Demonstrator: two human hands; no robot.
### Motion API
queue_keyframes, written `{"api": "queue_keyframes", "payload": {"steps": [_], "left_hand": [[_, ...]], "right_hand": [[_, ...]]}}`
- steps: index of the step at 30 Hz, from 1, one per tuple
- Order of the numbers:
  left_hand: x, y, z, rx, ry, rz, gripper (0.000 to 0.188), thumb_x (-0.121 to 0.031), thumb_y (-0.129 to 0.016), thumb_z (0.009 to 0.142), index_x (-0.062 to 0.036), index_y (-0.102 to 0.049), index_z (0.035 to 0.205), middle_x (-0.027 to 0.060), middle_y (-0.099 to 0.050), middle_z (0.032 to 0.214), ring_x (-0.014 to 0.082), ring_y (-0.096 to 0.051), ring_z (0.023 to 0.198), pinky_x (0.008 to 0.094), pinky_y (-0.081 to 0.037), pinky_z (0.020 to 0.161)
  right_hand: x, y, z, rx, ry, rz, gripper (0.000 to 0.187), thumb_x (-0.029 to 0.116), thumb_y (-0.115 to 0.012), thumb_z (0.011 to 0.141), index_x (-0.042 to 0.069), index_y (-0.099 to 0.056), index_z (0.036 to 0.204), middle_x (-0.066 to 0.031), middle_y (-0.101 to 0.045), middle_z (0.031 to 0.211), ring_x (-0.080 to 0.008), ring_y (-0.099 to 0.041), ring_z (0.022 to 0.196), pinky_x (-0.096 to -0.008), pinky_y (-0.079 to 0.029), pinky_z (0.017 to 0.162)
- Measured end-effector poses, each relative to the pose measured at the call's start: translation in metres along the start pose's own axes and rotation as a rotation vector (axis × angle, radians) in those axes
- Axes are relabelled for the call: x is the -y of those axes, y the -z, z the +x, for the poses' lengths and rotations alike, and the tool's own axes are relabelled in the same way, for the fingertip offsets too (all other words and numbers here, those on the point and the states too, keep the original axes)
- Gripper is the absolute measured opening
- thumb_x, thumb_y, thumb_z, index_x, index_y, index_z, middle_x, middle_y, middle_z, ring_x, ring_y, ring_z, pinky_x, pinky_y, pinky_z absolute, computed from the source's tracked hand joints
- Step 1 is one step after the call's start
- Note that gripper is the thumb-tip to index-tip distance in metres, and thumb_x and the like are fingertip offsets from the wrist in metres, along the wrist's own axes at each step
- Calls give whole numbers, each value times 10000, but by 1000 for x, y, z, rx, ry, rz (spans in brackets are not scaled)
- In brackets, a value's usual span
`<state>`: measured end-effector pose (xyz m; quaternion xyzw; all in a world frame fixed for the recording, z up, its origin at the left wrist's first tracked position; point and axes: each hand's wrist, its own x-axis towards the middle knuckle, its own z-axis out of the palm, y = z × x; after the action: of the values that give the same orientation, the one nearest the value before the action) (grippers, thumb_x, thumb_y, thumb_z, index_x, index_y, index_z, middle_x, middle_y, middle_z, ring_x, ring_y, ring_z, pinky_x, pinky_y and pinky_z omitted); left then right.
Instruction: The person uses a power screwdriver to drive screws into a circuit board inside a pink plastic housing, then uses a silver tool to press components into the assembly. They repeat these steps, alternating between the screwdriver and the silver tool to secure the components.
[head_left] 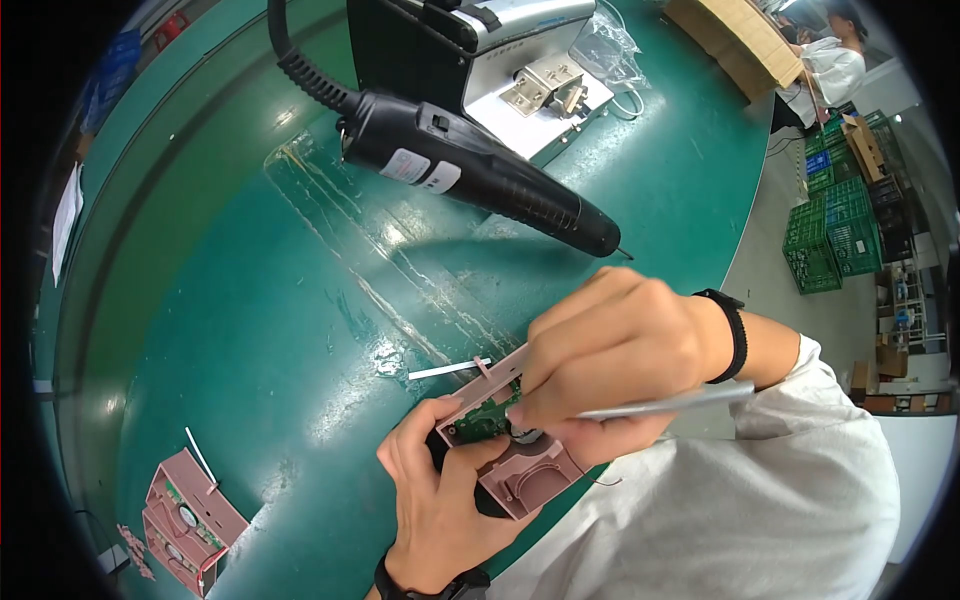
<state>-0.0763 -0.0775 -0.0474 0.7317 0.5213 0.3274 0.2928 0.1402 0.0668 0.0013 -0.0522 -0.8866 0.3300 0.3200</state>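
My left hand (440, 515) is closed round a pink plastic housing (548, 488), its thumb resting inside the open shell. A green circuit board (482, 421) lies in the housing, with a round silvery part beside it partly covered by fingers. From the housing's far side a white strip (448, 369) sticks out. Above the board, my right hand (622, 345) pinches a slim silver-grey tool (690, 399), whose back end points right; its working tip is hidden by my fingers. A thin wire (607, 483) pokes out at the housing's right.
A black electric screwdriver (480, 172) hangs over the green table (300, 330), its bit near my right hand. Behind it stands a metal screw feeder (530, 90). A second pink housing (190, 520) sits at the lower left. Green crates (835, 235) and a person (835, 65) are beyond the table.
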Motion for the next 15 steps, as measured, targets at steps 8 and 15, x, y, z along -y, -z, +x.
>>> {"api": "queue_keyframes", "payload": {"steps": [8, 15], "left_hand": [[-2, -1, 6, 38, 9, -35, 709, -259, -1006, 621, -151, -607, 1197, 150, -504, 1448, 365, -488, 1309, 482, -353, 1063], [0, -6, -2, -13, 41, -69, 782, -239, -1020, 596, -169, -575, 1235, 169, -469, 1412, 382, -456, 1297, 494, -365, 1055]], "right_hand": [[1, 1, -1, -179, -58, 21, 127, -42, -722, 764, -68, -748, 886, -151, -745, 815, -249, -692, 607, -316, -562, 529], [6, 1, -6, -191, -66, -15, 117, -56, -721, 763, -62, -743, 878, -155, -754, 829, -254, -709, 628, -317, -576, 546]]}}
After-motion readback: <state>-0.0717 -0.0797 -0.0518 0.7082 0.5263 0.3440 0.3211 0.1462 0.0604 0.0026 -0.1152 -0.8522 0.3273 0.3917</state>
